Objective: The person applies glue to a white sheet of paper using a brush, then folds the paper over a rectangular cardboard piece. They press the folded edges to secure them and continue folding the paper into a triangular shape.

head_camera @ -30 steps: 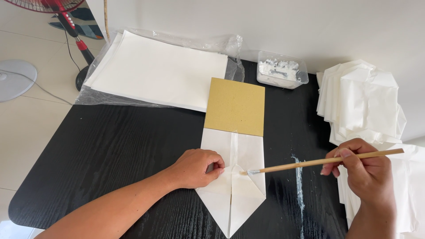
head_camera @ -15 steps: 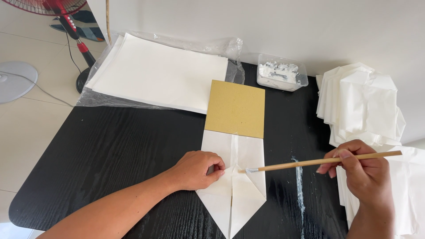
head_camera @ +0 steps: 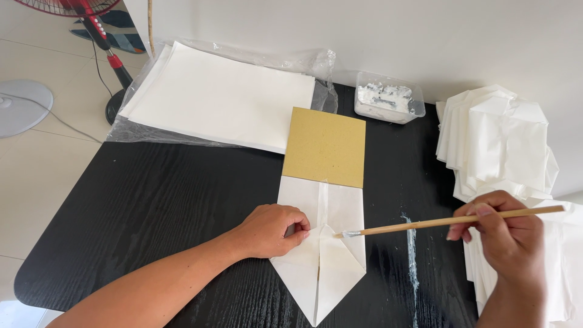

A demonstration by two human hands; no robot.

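fan [head_camera: 73, 9]: top cut off | white paper stack [head_camera: 565, 267]: right edge cropped | folded paper [head_camera: 322, 267]: left flap under left hand [head_camera: 270, 231]

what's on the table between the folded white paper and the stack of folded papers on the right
In the head view, bare black table with a white glue smear; the brush in the right hand crosses above it.

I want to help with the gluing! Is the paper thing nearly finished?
Partly. The white folded paper already has a pointed end and creases. Now the left hand pins it while the right hand dabs it with the brush. The flaps still look open, and the stack of sheets waits.
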